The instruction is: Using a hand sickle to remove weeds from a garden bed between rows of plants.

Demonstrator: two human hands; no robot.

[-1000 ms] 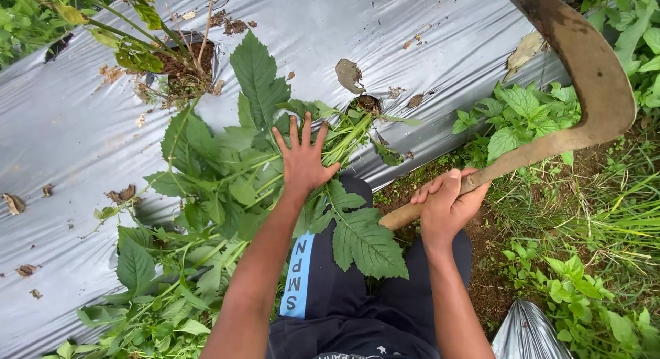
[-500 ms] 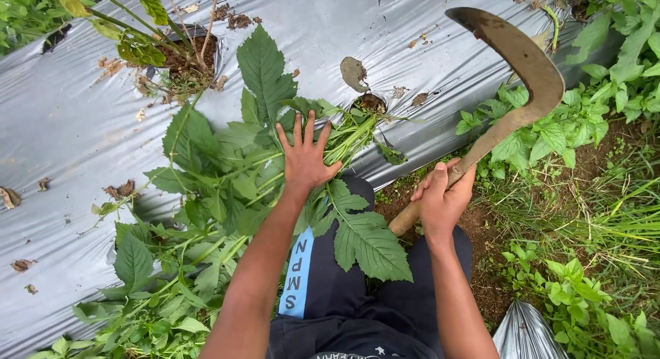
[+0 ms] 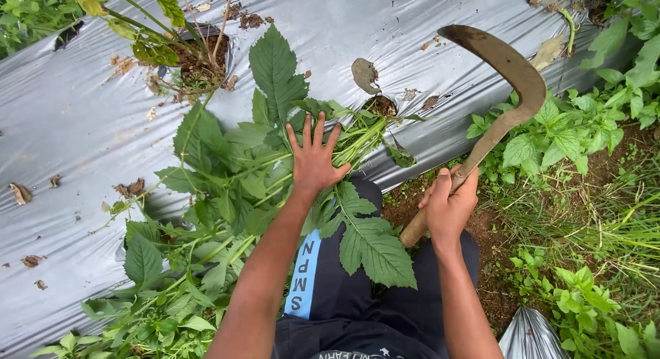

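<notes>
Seen from above, a person's dark trousers fill the bottom of the frame, with both bare forearms reaching up from six o'clock. The right hand, at about four o'clock from centre, is wrapped in a closed fist around the wooden handle of a sickle; the handle's butt sticks out below the fist toward seven o'clock, while the tool's long axis runs up toward one o'clock, its rusty curved blade hooking over toward eleven o'clock above and beyond the grip. The left hand, near centre, lies palm down with fingers spread wide, pressing flat on a bundle of cut green stems rather than closing around it. The stems run from about eight o'clock to two o'clock, their broad toothed leaves fanning out at nine o'clock of the hand and their cut ends lying past the fingertips. The bundle rests on silver plastic mulch sheeting, which stretches across the far ground. Low weeds grow at three o'clock beside bare soil.
</notes>
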